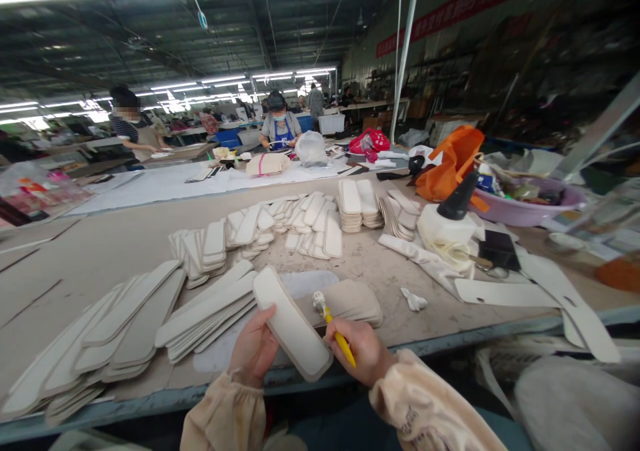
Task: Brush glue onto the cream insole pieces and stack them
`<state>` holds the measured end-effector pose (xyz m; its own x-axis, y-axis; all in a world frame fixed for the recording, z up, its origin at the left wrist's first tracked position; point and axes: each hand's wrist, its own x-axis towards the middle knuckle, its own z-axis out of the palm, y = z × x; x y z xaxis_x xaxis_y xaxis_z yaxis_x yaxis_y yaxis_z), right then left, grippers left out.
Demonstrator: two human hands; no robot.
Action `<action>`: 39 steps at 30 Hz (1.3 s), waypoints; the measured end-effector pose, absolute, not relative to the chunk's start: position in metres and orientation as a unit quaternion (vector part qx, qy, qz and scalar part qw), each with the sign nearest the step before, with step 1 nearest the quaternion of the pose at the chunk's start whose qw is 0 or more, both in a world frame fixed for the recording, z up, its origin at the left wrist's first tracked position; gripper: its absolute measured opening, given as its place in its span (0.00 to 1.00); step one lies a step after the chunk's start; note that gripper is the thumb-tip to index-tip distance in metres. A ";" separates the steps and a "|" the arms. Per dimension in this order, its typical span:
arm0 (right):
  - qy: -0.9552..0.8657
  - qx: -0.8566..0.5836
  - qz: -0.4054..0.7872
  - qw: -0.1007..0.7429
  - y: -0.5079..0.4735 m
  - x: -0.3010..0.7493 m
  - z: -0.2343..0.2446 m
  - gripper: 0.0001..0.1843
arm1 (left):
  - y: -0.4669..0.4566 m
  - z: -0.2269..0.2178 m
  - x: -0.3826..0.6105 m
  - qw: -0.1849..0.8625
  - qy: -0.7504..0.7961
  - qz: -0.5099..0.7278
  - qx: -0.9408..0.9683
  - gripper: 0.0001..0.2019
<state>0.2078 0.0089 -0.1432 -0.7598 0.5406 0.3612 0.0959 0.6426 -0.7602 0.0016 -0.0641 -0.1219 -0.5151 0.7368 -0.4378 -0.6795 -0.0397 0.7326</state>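
My left hand (255,346) is closed on the edge of a white rounded strip (291,321), a flat padded-looking piece held tilted above the table's front edge. My right hand (361,350) grips a yellow-handled brush (339,336), its whitish clumped head pointing up and away, just right of the strip. Behind the strip lies a fanned pile of beige rounded pieces (353,301). Left of my left hand rests a stack of similar white strips (213,314), and farther left a wider spread of longer pieces (125,324).
Several piles of white pieces (315,218) stand mid-table. On the right are a white bottle with a black cone top (445,228), a lilac basin (530,208), an orange bag (447,161) and white strips (505,293). People (280,128) work beyond the table.
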 end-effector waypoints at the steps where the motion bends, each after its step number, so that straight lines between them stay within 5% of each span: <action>1: -0.859 -0.183 0.378 0.294 0.009 0.208 -0.144 0.05 | -0.064 -0.123 0.002 0.493 0.486 0.721 0.035 0.10; 39: -0.854 -0.206 0.331 0.345 0.013 0.209 -0.150 0.03 | -0.074 -0.128 -0.033 0.483 0.446 0.754 0.001 0.14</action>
